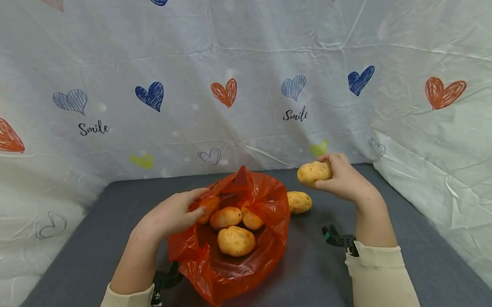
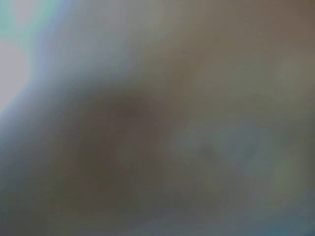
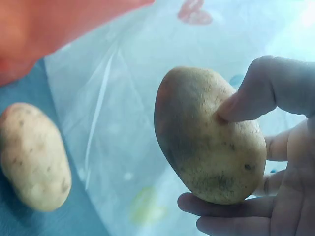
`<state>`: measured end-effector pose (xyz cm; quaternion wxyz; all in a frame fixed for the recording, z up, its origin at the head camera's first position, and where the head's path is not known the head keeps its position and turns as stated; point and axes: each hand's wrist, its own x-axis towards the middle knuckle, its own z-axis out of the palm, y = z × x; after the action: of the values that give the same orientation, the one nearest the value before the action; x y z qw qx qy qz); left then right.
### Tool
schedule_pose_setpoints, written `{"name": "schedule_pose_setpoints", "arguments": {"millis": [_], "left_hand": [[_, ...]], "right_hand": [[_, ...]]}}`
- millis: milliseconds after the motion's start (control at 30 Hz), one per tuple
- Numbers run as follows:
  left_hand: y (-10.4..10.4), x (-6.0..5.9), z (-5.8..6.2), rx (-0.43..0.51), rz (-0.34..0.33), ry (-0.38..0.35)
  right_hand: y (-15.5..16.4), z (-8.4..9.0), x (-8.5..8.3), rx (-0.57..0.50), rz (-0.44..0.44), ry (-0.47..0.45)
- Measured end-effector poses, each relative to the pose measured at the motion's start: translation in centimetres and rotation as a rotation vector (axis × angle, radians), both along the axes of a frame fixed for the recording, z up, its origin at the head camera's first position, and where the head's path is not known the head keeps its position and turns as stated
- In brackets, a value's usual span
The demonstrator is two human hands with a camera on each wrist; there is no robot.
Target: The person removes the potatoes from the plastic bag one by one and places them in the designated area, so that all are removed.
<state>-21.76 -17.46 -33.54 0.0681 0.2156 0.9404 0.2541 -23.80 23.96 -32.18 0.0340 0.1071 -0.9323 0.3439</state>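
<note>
Head view: right hand (image 1: pixel 344 180) is clamped round a potato (image 1: pixel 314 173), lifted off the table (image 1: pixel 84 265), up and to the right of the red bag (image 1: pixel 272 205). Left hand (image 1: pixel 173 213) grips the bag's near-left rim, holding the mouth open; its fingers curl over the plastic. Three potatoes (image 1: pixel 236 240) show inside the bag, perhaps a fourth under the left fingers. One spare potato (image 1: pixel 299 201) lies on the table just beside the bag's right edge.

Step, as I judge it: mid-transfer of a potato between table and bag; direction can't be told. A bagging move would call for carrying the potato left over the open mouth while the left hand keeps the rim up.

Left wrist view is all blur, nothing readable. Right wrist view shows thumb and fingers (image 3: pixel 246 104) on the potato; palm cut off. Bag bottom hidden by folds.
</note>
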Motion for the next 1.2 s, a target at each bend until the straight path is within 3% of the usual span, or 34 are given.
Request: {"name": "schedule_pose_setpoints", "arguments": {"millis": [533, 867, 1200], "left_hand": [[0.0, 0.1, 0.0, 0.014, 0.005, -0.006], [-0.1, 0.0, 0.1, 0.005, 0.0, -0.005], [-0.2, -0.1, -0.2, 0.009, 0.013, -0.005]], "right_hand": [[2.9, -2.9, -2.2, 0.142, -0.121, -0.12], [3.7, -5.4, -3.3, 0.179, -0.152, -0.276], [3.4, -6.3, -4.0, 0.212, -0.155, -0.37]]}}
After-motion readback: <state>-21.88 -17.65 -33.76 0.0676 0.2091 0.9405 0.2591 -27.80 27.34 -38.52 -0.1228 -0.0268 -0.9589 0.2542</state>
